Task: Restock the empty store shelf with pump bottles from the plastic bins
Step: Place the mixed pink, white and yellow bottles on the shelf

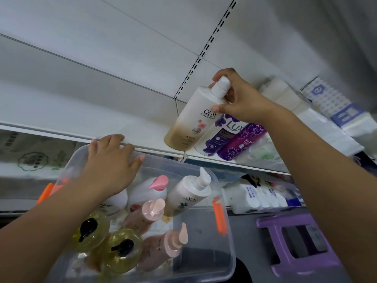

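White shelf (142, 129), bottle (191, 121) pump behind right hand (240, 101)

The right hand (238, 99) gripped a white-and-gold Olay pump bottle (191, 119) on the white metal shelf (81, 111); the left hand (112, 160) rested on a clear plastic bin (220, 231).

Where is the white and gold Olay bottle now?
Head view, right of centre: the Olay bottle tilts on the white shelf at its front edge, neck gripped by the right hand, purple Lux bottle just to its right.
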### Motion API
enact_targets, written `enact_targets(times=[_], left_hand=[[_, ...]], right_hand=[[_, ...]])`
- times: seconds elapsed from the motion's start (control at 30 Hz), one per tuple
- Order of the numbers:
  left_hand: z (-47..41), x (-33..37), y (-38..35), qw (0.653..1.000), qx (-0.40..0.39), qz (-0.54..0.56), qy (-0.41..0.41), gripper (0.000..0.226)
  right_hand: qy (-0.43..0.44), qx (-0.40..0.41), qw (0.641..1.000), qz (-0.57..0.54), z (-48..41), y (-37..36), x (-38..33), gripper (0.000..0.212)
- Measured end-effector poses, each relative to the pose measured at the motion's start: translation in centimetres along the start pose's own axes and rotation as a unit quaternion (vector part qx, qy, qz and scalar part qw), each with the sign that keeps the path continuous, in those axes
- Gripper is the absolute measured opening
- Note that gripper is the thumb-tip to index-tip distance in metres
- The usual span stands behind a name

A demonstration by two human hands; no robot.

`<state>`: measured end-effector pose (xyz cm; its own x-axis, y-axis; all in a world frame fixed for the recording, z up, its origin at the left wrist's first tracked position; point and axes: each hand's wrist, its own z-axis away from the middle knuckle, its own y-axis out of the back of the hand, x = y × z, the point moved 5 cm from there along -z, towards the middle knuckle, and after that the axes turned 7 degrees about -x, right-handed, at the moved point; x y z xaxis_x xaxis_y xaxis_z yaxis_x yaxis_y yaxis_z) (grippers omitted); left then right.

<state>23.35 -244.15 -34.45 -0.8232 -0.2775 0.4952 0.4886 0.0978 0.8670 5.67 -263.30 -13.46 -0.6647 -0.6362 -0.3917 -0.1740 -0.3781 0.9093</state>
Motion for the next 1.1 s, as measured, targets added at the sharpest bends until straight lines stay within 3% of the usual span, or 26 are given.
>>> enact_targets(times=[0.2, 0.33, 0.47, 0.57, 0.63, 0.77, 0.9, 1.1], left_hand=[[-0.2, -0.1, 0.0, 1.0, -0.001, -0.009, 0.007, 0.05], [-0.4, 0.0, 0.2, 1.0, 0.013, -0.013, 0.01, 0.047], [-0.3, 0.0, 0.1, 1.0, 0.01, -0.029, 0.006, 0.049], [-0.2, -0.1, 0.2, 0.999, 0.005, -0.034, 0.003, 0.05], [-0.1, 0.0, 0.3, 0.999, 0.002, -0.034, 0.0, 0.05], [0.1, -0.1, 0.3, 0.999, -0.001, -0.037, -0.005, 0.051], [0.3, 0.0, 0.1, 0.999, -0.005, -0.042, -0.015, 0.052], [0.5, -0.1, 0.1, 0.999, -0.004, -0.039, -0.02, 0.053]], right_hand=[[-0.021, -0.002, 0.999, -0.031, 0.2, -0.7, 0.5, 0.107], [-0.027, 0.02, 0.998, -0.05, 1.3, -1.2, 0.1, 0.115], [-0.021, 0.128, 0.986, -0.109, 3.4, -1.8, -0.7, 0.11], [-0.013, 0.27, 0.947, -0.174, 6.6, -3.0, -1.1, 0.089], [-0.01, 0.302, 0.927, -0.222, 8.6, -5.2, -0.9, 0.072], [-0.091, 0.226, 0.939, -0.244, 11.4, -11.6, 1.5, 0.059], [-0.206, 0.097, 0.956, -0.187, 13.3, -16.8, 5.2, 0.072], [-0.213, 0.014, 0.968, -0.133, 13.3, -19.9, 7.3, 0.092]])
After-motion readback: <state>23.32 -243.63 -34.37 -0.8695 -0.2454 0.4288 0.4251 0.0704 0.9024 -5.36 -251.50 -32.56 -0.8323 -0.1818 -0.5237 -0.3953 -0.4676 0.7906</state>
